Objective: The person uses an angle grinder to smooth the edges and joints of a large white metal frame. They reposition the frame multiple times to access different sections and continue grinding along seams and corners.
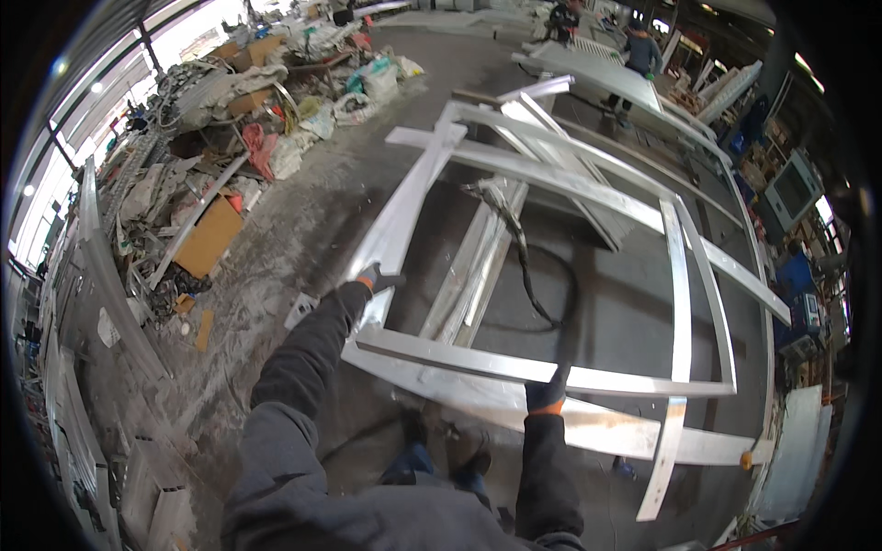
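A large rectangular frame of silvery metal bars (478, 355) lies in front of me on other metal pieces. My left hand (377, 278), in a dark glove with an orange cuff, closes over its left bar (409, 207) near the near corner. Farther right, my right hand (548, 393), gloved the same way, grips the near bar with its fingers over the edge. A wide flat bar (606, 427) runs below that near bar. One narrow strip (680, 312) crosses the frame at the right and sticks out toward me. The undersides of both hands are hidden.
A black cable (524, 266) hangs inside the frame, beside long metal profiles (469, 266). Scrap, sacks and a cardboard box (209, 236) are heaped at the left. Long metal strips (110, 275) lie along the left edge. A person (640, 55) stands at the far right.
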The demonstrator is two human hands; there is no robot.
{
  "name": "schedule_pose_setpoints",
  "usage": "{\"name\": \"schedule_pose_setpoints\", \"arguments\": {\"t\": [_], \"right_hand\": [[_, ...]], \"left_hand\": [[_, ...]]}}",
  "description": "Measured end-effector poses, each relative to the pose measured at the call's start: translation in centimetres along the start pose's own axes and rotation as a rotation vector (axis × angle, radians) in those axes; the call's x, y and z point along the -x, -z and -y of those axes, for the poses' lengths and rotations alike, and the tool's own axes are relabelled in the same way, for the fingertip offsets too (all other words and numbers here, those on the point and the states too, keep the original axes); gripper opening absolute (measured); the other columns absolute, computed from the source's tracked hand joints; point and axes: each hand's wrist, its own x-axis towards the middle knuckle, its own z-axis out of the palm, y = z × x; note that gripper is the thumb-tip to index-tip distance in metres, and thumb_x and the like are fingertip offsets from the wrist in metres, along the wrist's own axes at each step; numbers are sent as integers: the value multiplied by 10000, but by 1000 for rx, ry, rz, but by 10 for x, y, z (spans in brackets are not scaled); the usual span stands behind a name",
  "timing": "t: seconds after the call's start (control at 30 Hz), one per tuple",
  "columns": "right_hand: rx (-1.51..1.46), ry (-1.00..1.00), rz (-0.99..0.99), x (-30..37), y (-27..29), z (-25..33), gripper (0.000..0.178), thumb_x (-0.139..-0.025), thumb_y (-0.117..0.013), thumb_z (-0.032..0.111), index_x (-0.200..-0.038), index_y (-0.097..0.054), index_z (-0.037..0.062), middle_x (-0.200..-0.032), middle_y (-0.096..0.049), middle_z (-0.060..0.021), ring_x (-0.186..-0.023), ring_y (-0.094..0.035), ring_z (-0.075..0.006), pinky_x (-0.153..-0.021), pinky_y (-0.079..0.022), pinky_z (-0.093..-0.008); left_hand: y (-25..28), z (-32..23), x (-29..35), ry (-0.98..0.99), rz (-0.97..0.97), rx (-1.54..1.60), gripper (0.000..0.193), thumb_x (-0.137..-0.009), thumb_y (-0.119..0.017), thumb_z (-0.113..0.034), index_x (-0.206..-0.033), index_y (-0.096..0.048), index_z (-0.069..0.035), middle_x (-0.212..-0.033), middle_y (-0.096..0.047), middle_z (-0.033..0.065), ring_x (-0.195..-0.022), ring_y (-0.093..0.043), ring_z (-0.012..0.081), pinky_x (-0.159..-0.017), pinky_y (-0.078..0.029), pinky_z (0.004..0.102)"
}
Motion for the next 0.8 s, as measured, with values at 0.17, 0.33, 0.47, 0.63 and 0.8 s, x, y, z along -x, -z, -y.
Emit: {"name": "schedule_pose_setpoints", "arguments": {"t": [0.17, 0.33, 0.47, 0.63, 0.8], "right_hand": [[708, 31, 23, -2, -48, -25, 1025, -707, -780, 41, -1549, -201, -31, -1339, -582, -218, -1046, -661, -249, -894, -519, -310], [-208, -262, 0, -25, -28, -70, 846, -801, -785, 139, -1506, -327, 46, -963, -699, -99, -898, -663, -173, -807, -550, -324], [-245, -481, -4, -42, 6, -89, 615, -927, -610, 590, -1149, -622, 16, -894, -674, -115, -878, -633, -255, -921, -538, -438], [-327, 2, -283, -84, 105, -47, 646, -866, -695, 585, -1196, -600, 37, -1075, -652, -112, -1009, -633, -280, -922, -540, -488], [-523, -118, -336, -122, 153, -9, 612, -885, -728, 468, -1318, -550, 74, -1239, -619, -121, -1084, -616, -291, -988, -514, -436]], "left_hand": [[-7, 62, -12, -77, 56, 40, 1163, -590, -873, -570, -1453, -378, 32, -1396, -538, 251, -1301, -523, 371, -1079, -432, 416], [-44, 114, 18, -122, -34, 90, 1004, -626, -887, -426, -1428, -412, -52, -1247, -637, 216, -1165, -614, 357, -994, -492, 423], [-54, 137, 24, 44, -9, 240, 937, -727, -853, -367, -1486, -385, -80, -1278, -620, 208, -1167, -595, 346, -958, -510, 433], [-65, 149, 37, -48, -53, 107, 840, -739, -804, -240, -1462, -407, -79, -1204, -664, 197, -1088, -666, 313, -911, -552, 428], [-95, 147, 65, 47, -229, -32, 914, -732, -807, -363, -1484, -385, -59, -1292, -599, 256, -1182, -584, 399, -978, -488, 461]]}}
